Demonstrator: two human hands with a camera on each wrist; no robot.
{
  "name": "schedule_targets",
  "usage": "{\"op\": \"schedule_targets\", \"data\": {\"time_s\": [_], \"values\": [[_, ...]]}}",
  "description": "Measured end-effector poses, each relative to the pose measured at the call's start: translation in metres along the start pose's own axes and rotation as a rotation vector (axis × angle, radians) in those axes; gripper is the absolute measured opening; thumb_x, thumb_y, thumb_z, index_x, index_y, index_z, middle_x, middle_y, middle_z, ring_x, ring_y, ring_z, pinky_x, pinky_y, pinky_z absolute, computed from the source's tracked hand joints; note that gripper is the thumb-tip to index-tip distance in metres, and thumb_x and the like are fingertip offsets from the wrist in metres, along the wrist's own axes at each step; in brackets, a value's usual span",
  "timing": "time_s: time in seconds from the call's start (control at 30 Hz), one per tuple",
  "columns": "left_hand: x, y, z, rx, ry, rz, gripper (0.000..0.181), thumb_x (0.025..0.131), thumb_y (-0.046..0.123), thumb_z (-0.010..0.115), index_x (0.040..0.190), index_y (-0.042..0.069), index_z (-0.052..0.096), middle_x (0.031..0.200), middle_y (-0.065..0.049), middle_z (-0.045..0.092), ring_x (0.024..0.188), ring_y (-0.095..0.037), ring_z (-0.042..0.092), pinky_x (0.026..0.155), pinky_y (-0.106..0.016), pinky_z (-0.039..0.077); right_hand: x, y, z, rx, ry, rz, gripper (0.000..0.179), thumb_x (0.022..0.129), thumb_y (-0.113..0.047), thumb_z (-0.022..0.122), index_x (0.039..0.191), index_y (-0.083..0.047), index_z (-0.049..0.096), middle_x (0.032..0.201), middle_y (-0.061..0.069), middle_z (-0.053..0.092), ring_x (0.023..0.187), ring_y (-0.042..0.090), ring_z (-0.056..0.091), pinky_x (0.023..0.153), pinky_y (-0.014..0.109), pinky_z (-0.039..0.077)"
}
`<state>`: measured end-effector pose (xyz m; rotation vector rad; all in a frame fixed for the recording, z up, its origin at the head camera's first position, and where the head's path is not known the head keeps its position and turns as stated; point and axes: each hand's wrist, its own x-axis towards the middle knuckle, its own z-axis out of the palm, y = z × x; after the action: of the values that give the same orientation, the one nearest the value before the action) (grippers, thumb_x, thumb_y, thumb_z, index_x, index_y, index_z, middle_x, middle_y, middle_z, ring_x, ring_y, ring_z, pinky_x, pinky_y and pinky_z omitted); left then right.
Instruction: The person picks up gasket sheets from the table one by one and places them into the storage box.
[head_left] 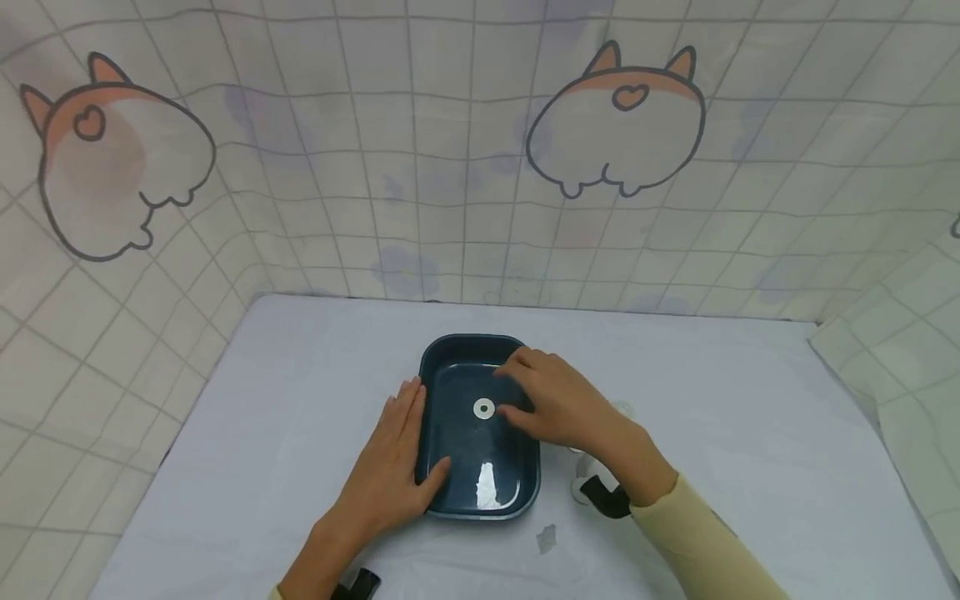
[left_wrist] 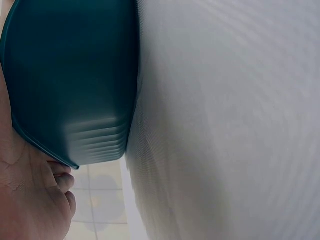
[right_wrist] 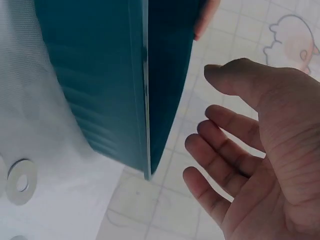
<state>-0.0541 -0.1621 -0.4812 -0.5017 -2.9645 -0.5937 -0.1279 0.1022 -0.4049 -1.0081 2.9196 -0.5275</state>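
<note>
Head view: a dark teal-blue, glossy, rounded rectangular tray (head_left: 461, 479) is touched along its left rim by the left hand (head_left: 393, 475), its fingers laid nearly straight and its thumb set over the nearer edge, without clasping. The right hand (head_left: 558, 404) is held over the tray's right rim, thumb and fingers well parted, with nothing gripped. Just left of its thumb tip, a flat white ring (head_left: 476, 408) is seen on the tray floor, between both hands.

Nearer than the right thumb, the tray's interior is left uncovered. Wide stretches of white woven cloth (head_left: 720, 417) are spread outward from either hand; beyond them, its far edge is bordered by a grid-patterned curtain (head_left: 465, 183).

Lying beside the tray, other white rings (right_wrist: 31, 183) are partly hidden beneath the right wrist. The tray's outer wall is shaped with shallow ribs, topped by a thin flared lip.
</note>
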Motion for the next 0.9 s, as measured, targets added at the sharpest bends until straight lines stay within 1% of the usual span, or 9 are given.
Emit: {"op": "schedule_targets", "data": {"time_s": [0.13,0.23,0.37,0.47,0.53,0.63,0.73,0.83,0.9], "values": [[0.0,0.0,0.001,0.002,-0.001,-0.004,0.102,0.096,0.049,0.067,0.169,0.002,0.015,0.181,-0.01,0.011,0.168,-0.028,0.015,0.136,-0.053,0.024,-0.017,0.007,0.001,0.046,0.05,0.068,0.041,0.094,-0.03,0.08,0.13,-0.011,0.071,0.122,0.005,0.067,0.103,0.018,0.066,0.092,0.036,0.062],[-0.001,-0.001,0.0,0.016,0.007,-0.004,0.102,0.095,0.05,0.067,0.169,0.002,0.015,0.18,-0.012,0.013,0.168,-0.028,0.016,0.136,-0.052,0.024,-0.029,0.01,0.005,0.057,0.081,0.097,0.039,0.094,-0.028,0.08,0.128,-0.012,0.071,0.122,0.005,0.067,0.102,0.018,0.066,0.09,0.037,0.062],[-0.002,-0.002,0.0,0.026,0.024,0.004,0.101,0.096,0.049,0.067,0.169,0.002,0.017,0.18,-0.011,0.014,0.168,-0.028,0.017,0.139,-0.038,0.01,-0.04,0.012,0.01,0.061,0.103,0.129,0.035,0.094,-0.027,0.08,0.125,-0.012,0.072,0.119,0.005,0.068,0.104,0.02,0.068,0.091,0.038,0.063],[-0.003,-0.001,0.001,0.015,0.038,0.009,0.099,0.095,0.047,0.068,0.169,0.002,0.019,0.18,-0.011,0.015,0.167,-0.028,0.019,0.135,-0.023,-0.006,-0.049,0.012,0.011,0.078,0.106,0.172,0.031,0.093,-0.026,0.081,0.121,-0.014,0.073,0.114,0.001,0.069,0.104,0.02,0.069,0.091,0.038,0.064],[-0.003,0.0,0.003,0.013,0.043,0.01,0.099,0.095,0.047,0.068,0.168,0.002,0.02,0.18,-0.011,0.017,0.167,-0.028,0.02,0.132,-0.019,-0.01,-0.055,0.013,0.012,0.084,0.103,0.198,0.029,0.093,-0.025,0.081,0.119,-0.015,0.073,0.112,-0.001,0.069,0.104,0.02,0.07,0.09,0.038,0.064],[-0.003,0.001,0.004,0.008,0.027,-0.004,0.099,0.095,0.048,0.068,0.169,0.003,0.019,0.18,-0.01,0.015,0.168,-0.027,0.018,0.132,-0.017,-0.012,-0.065,0.013,0.013,0.086,0.097,0.232,0.027,0.093,-0.025,0.081,0.117,-0.016,0.074,0.111,-0.001,0.07,0.103,0.02,0.07,0.089,0.038,0.064],[-0.003,0.001,0.005,0.008,0.012,-0.017,0.099,0.096,0.049,0.067,0.17,0.004,0.017,0.181,-0.008,0.012,0.168,-0.025,0.016,0.135,-0.022,-0.007,-0.073,0.015,0.014,0.083,0.101,0.252,0.027,0.092,-0.024,0.082,0.116,-0.015,0.074,0.111,0.0,0.071,0.103,0.021,0.069,0.089,0.04,0.064],[-0.002,0.001,0.004,0.02,0.021,-0.015,0.099,0.095,0.049,0.067,0.169,0.004,0.019,0.18,-0.009,0.014,0.168,-0.026,0.017,0.139,-0.036,0.009,-0.081,0.017,0.017,0.086,0.101,0.268,0.027,0.091,-0.024,0.083,0.116,-0.015,0.075,0.111,0.0,0.071,0.102,0.02,0.069,0.09,0.041,0.063],[-0.001,0.002,0.003,0.031,0.034,-0.011,0.099,0.095,0.048,0.068,0.169,0.003,0.021,0.18,-0.01,0.016,0.167,-0.027,0.019,0.138,-0.046,0.021,-0.085,0.018,0.021,0.098,0.091,0.279,0.027,0.091,-0.024,0.083,0.116,-0.016,0.075,0.111,-0.001,0.071,0.102,0.02,0.069,0.091,0.041,0.063]]}}
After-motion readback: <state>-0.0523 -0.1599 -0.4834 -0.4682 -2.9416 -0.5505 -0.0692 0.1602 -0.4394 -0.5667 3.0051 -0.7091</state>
